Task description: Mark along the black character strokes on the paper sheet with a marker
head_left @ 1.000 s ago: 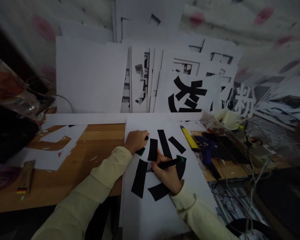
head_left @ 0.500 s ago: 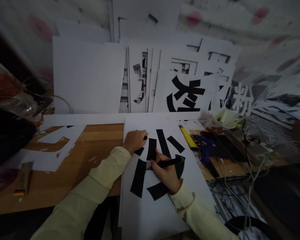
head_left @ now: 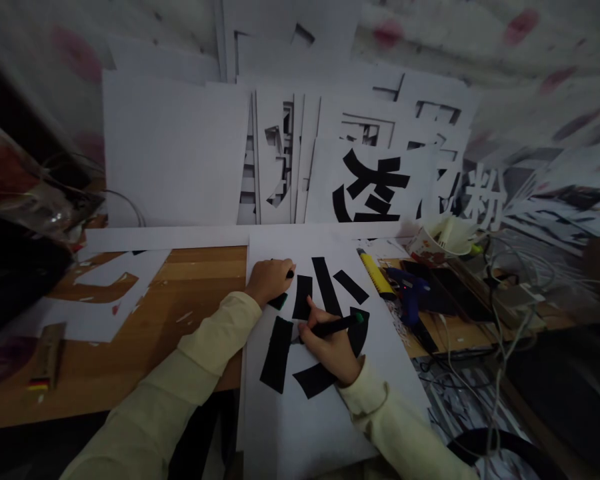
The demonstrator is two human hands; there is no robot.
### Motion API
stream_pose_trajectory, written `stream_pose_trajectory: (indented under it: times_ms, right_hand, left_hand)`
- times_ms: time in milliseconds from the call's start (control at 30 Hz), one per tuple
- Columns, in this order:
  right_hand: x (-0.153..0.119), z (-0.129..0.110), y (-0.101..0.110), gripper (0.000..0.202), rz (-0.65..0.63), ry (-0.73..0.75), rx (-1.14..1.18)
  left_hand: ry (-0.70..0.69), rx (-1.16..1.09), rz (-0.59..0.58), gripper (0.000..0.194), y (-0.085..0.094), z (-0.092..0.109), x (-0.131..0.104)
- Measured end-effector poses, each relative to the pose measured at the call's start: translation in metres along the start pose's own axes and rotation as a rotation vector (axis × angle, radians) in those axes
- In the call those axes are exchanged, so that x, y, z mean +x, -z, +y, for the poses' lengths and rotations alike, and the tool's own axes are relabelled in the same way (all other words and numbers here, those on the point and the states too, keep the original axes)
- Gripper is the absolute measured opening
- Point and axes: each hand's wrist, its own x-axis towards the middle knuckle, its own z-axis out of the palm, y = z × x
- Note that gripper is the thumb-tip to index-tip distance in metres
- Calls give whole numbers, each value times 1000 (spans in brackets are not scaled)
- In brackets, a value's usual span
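A long white sheet bears several separate black shapes, among them a slanted bar near its top and a broad stroke at its left. My right hand pinches a black marker with a green end; its tip is hidden by the fingers, close to the sheet. At the sheet's upper left edge, my left hand is closed round a small dark object, perhaps a cap, of which only the end shows.
Right of the sheet lie a yellow cutter, a blue glue gun, a paper cup and tangled cables. A cut-out white sheet and a wooden-handled tool lie left. White boards stand behind.
The marker's green end has shifted slightly left and the right fingers have moved a little left. The left hand has stayed in place.
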Motion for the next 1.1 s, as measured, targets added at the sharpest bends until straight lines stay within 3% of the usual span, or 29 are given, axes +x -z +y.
stream_pose_trajectory:
  times_ms: [267,467,700,900,1100]
  right_hand:
    - [0,-5,3,31,-187,63,-24]
    - [1,-5,3,31,-115,48,-7]
    - [0,-8,3,32,-262,85,4]
    - [0,-5,4,32,-196,74,-3]
    - [-1,-7,4,31,-282,95,-2]
  left_hand:
    - [-10,1,4,37,1,0,-1]
    - [0,12,16,37,-2,0,0]
    - [2,21,14,36,-2,0,0]
    - [2,18,4,37,-1,0,0]
    - [3,12,2,34,0,0,0]
